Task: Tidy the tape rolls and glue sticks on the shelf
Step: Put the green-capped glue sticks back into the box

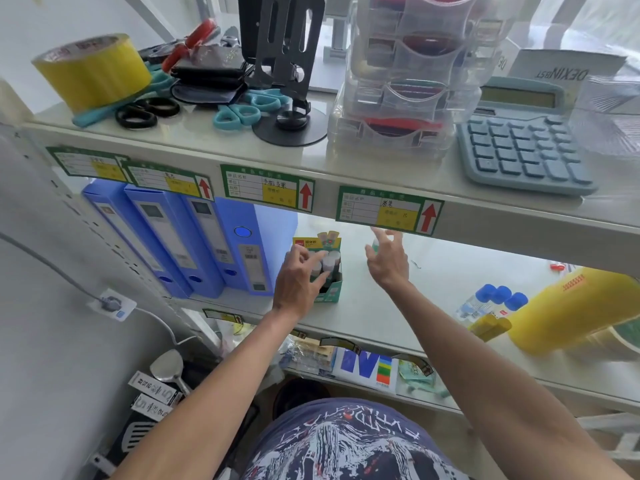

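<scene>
Green glue-stick box (330, 292) stands near the shelf (398, 306) front edge — left hand (299, 278) grip pinches a stick (327, 263) inside; right hand (386, 258) spread open, empty.

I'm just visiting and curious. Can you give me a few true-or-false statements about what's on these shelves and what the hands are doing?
1. The left hand is at the green glue stick box. True.
2. The right hand grips a yellow tape roll. False: its fingers are spread, and the yellow tape rolls lie far to its right.
3. A calculator sits on the upper shelf. True.
4. The blue binders lie flat. False: they stand upright.
</scene>
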Motion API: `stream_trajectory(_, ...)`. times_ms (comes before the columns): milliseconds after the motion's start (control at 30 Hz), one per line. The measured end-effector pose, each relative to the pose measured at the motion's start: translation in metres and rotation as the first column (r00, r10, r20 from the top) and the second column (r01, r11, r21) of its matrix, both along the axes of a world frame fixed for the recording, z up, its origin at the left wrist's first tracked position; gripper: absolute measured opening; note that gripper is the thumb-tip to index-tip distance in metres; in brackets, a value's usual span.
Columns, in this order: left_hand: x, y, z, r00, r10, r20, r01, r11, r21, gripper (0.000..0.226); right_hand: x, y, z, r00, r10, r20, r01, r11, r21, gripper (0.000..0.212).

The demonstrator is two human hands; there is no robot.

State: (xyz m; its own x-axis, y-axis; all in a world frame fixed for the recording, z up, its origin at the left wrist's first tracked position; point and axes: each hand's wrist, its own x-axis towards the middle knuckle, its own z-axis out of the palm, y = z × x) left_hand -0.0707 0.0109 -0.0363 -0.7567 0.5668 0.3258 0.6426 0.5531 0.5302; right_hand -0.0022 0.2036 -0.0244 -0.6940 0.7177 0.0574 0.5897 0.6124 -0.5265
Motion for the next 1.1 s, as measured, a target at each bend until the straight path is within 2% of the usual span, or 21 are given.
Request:
stream_trajectory(67, -0.002, 0.007, 0.001, 0.995, -0.053, -0.081, 0.049, 0.997, -0.058, 0.046, -0.003, 0.005, -0.005, 0.997, 0.061, 0.049, -0.059, 0.997, -0.040, 0.040)
stream_trajectory(267, -0.007, 0.009, 0.001, 0.994, -0.072, -0.082, 0.063, 0.992, -0.105, 0.034, -0.004, 0.014, -0.008, 0.999, 0.029, 0.035, -0.026, 0.997, -0.070, 0.024)
stream_trajectory(533, -0.009, 0.010, 0.002, 0.999, -0.029, -0.034, 0.029, 1.000, -0.010, 0.023, 0.004, 0.009, 0.014, 0.943, -0.097, -0.318, 0.031, 0.978, -0.204, 0.024)
stream_trajectory(700, -0.009, 0.007, 0.000, 0.998, -0.052, -0.017, 0.052, 0.999, -0.011, 0.023, 0.012, -0.001, 0.023, 0.898, -0.097, -0.430, -0.049, 0.948, -0.315, 0.023)
stream_trajectory(767, -0.011, 0.004, -0.002, 0.999, -0.038, -0.014, 0.038, 0.999, 0.006, 0.021, 0.014, -0.004, 0.024, 0.906, -0.119, -0.406, -0.083, 0.891, -0.446, 0.020)
stream_trajectory(833, -0.012, 0.003, -0.003, 0.999, -0.036, -0.011, 0.036, 0.999, 0.018, 0.019, 0.017, -0.002, 0.025, 0.896, -0.225, -0.382, -0.119, 0.708, -0.696, 0.028)
stream_trajectory(867, -0.012, 0.003, -0.004, 0.999, -0.047, -0.005, 0.047, 0.999, 0.028, 0.018, 0.019, 0.000, 0.026, 0.890, -0.271, -0.366, -0.134, 0.611, -0.780, 0.033)
stream_trajectory(900, -0.012, 0.003, -0.005, 0.998, -0.068, 0.007, 0.068, 0.997, 0.044, 0.018, 0.021, 0.001, 0.026, 0.891, -0.289, -0.350, -0.141, 0.557, -0.819, 0.036)
stream_trajectory(1000, -0.012, 0.001, -0.008, 0.991, -0.124, 0.055, 0.119, 0.990, 0.081, 0.022, 0.024, 0.003, 0.026, 0.952, -0.159, -0.261, -0.126, 0.574, -0.809, 0.031)
stream_trajectory(1100, -0.013, 0.000, -0.006, 0.983, -0.154, 0.103, 0.147, 0.986, 0.072, 0.036, 0.023, 0.002, 0.020, 0.996, 0.079, -0.047, -0.089, 0.697, -0.712, 0.031)
